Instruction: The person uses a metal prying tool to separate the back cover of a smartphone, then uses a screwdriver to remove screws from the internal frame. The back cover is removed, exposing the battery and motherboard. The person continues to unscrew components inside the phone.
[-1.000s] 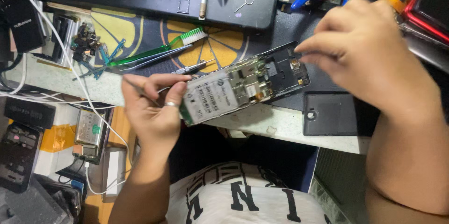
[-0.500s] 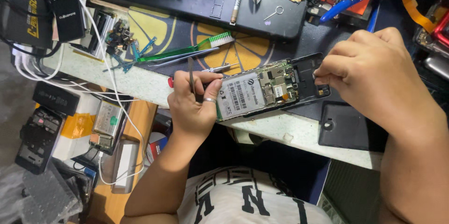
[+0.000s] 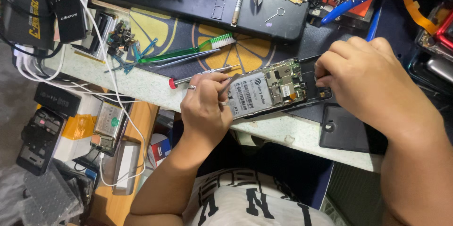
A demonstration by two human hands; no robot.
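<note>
Head view: your left hand (image 3: 204,108) is now closing its grip on thin metal tweezers (image 3: 230,83) at the opened black phone with bare circuit board (image 3: 273,87), lying at the pale speckled surface's (image 3: 141,87) near edge, where before it gripped a tool upright. Your right hand (image 3: 368,82) is still pinching the phone's far end.

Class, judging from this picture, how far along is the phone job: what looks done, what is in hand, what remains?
Done: the dark back cover lies off, baring the opened phone's circuit board. In hand: the left hand steadies the phone with a thin metal tool; the right hand presses its far end. Left: board and battery remain seated.
</note>
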